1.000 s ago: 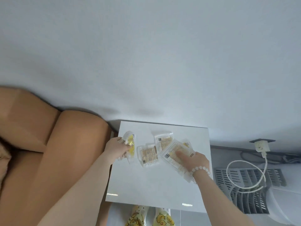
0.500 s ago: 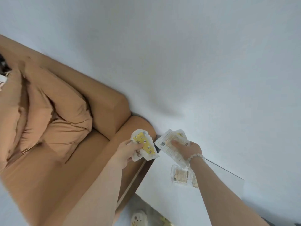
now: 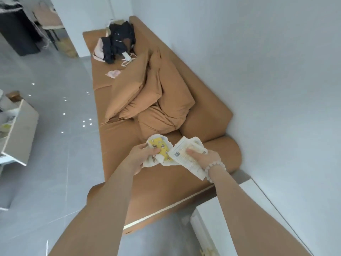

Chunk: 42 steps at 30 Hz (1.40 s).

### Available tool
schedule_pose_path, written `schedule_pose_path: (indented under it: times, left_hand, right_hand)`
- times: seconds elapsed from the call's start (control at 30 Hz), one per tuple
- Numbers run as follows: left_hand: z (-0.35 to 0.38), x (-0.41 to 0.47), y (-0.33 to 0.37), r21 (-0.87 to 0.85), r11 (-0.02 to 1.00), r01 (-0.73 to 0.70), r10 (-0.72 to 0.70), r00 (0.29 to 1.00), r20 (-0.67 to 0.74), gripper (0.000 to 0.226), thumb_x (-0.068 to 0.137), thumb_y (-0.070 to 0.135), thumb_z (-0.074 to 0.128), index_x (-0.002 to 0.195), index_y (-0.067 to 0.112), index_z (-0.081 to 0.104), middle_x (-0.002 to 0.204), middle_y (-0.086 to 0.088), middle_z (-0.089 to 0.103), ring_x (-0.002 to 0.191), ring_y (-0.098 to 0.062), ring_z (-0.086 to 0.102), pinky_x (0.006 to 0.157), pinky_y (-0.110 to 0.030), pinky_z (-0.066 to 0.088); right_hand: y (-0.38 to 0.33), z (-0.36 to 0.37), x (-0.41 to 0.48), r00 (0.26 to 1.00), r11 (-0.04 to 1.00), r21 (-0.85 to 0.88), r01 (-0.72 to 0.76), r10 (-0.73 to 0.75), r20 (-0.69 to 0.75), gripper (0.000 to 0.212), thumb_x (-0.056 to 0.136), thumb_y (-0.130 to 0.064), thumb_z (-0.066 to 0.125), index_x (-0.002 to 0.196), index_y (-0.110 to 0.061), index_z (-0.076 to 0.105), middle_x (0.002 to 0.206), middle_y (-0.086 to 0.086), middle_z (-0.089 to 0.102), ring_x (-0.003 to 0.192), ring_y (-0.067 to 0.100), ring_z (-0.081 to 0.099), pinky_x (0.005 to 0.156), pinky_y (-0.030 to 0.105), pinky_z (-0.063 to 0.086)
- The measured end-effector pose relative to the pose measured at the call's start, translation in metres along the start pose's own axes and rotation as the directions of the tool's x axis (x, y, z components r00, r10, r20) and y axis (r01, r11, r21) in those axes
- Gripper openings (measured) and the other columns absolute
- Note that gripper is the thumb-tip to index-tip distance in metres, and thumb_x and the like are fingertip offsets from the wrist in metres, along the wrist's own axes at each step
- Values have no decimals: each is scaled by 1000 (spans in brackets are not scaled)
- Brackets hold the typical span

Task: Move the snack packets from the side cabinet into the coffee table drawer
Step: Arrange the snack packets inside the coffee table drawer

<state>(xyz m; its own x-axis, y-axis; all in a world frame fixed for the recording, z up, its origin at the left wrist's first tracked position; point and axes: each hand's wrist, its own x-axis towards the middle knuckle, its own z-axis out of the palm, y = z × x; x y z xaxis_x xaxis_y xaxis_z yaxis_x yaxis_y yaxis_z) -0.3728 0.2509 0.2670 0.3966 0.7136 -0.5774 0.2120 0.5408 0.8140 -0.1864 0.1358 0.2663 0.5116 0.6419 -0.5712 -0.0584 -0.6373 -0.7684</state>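
Snack packets are gripped in both hands: yellow packet (image 3: pixel 160 147) in left hand (image 3: pixel 143 156), pale packet (image 3: pixel 186 155) in right hand (image 3: pixel 204 157).

Brown sofa (image 3: pixel 118 139) bears piled cushions (image 3: pixel 156 100) and, at its far end, dark clothes (image 3: pixel 120 41) (a heap).

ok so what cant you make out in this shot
Head view only:
- Packet count: the labelled packets overlap under the right hand; the left hand covers part of the yellow packet.
- Label print: too small.
- Cabinet top: mostly cut off by the frame edge and right arm.
- Drawer contents: cut off by the left edge, blurred.
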Motion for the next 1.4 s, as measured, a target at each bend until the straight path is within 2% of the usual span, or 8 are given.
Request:
schedule_pose_path:
  times: [0.1, 0.17, 0.37, 0.53, 0.77, 0.97, 1.13, 1.4]
  left_hand:
    - [-58, -31, -3, -67, 997, -31, 27, 998, -56, 13, 84, 3, 67, 95, 10, 67, 95, -6, 74, 77, -14, 71, 66, -24, 55]
    - [-98, -52, -10, -94, 995, -45, 34, 993, -114, 15, 84, 3, 67, 97, 9, 67, 98, -9, 72, 76, -15, 71, 62, -24, 55]
    - [-214, -118, -37, -178, 977, -118, 48, 933, -357, 10, 85, 2, 63, 94, 5, 66, 94, -12, 70, 80, -21, 67, 63, -22, 56]
    - [-286, -166, -60, -292, 943, -157, -10, 868, -496, 12, 82, 7, 60, 93, 7, 64, 91, -12, 68, 83, -28, 64, 77, -33, 50]
    - [-357, -214, -98, -551, 775, -311, -31, 851, -524, 15, 91, 15, 49, 87, 11, 63, 65, -4, 69, 52, -16, 66, 48, -19, 50]
    - [-400, -226, -115, -545, 749, -377, -24, 807, -591, 31, 85, 26, 66, 108, 5, 63, 101, -12, 71, 83, -22, 69, 71, -28, 57]
    - [-441, -218, -117, -506, 785, -359, -104, 728, -678, 15, 87, 18, 66, 94, 5, 64, 85, -8, 71, 72, -18, 67, 66, -27, 56]
    - [-531, -173, -72, -501, 786, -361, -131, 695, -707, 25, 89, 22, 63, 108, 4, 62, 103, -11, 69, 87, -20, 66, 77, -27, 53]
  right_hand:
    - [-19, 56, -19, 997, 997, -72, 30, -25, 78, 45, 69, -55, 74, 85, -13, 66, 85, 3, 71, 69, 15, 66, 56, 24, 50]
    - [-29, 98, -30, 990, 989, -136, 63, -44, 133, 49, 69, -55, 74, 90, -11, 68, 90, 4, 72, 78, 17, 69, 69, 29, 56]
    - [-52, 224, -76, 947, 942, -267, 203, -120, 297, 57, 68, -59, 72, 93, -9, 69, 91, 5, 72, 78, 19, 66, 74, 28, 52]
    - [-57, 321, -120, 889, 913, -277, 299, -161, 428, 61, 58, -61, 77, 95, -13, 70, 92, 6, 73, 84, 21, 70, 85, 36, 56]
    - [-64, 418, -163, 790, 826, -328, 457, -208, 577, 48, 62, -60, 76, 82, -17, 70, 88, 4, 72, 86, 21, 69, 87, 37, 54]
    - [-71, 472, -175, 739, 793, -328, 513, -214, 639, 47, 64, -57, 77, 88, -18, 71, 91, 2, 72, 87, 19, 67, 87, 33, 54]
    - [-77, 522, -168, 715, 813, -323, 484, -155, 682, 56, 61, -60, 77, 92, -14, 71, 92, 4, 71, 87, 20, 67, 82, 32, 54]
    - [-143, 596, -126, 726, 820, -334, 464, -136, 674, 59, 64, -61, 74, 93, -11, 70, 95, 5, 71, 87, 21, 67, 74, 29, 51]
